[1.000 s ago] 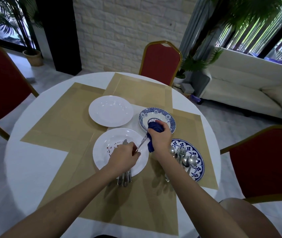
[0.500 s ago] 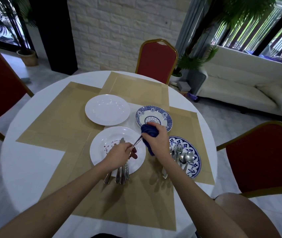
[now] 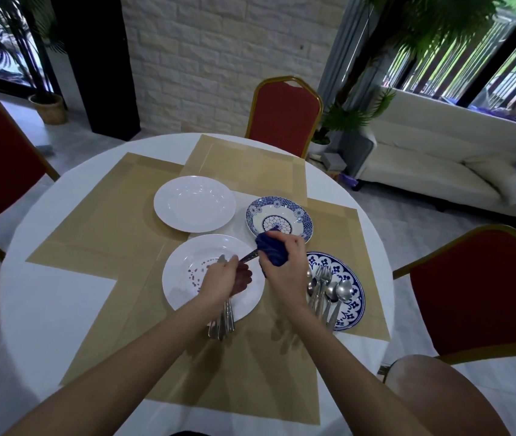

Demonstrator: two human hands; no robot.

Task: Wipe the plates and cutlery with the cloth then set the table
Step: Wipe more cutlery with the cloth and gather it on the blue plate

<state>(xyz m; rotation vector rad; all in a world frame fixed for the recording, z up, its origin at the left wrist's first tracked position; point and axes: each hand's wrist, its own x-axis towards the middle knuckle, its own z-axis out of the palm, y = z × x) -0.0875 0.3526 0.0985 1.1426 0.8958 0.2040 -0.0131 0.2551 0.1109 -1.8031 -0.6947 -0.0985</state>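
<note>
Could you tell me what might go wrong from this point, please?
1. The left hand grips several cutlery pieces while the right hand wipes one with the cloth; a tug might loosen the others onto the spotted plate below.
2. That hand is close to the forks and spoons on the near blue plate; their overhanging handles could be knocked.

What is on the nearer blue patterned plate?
Forks and spoons lie on the blue patterned plate. The right hand covers part of them, so their count is unclear.
</note>
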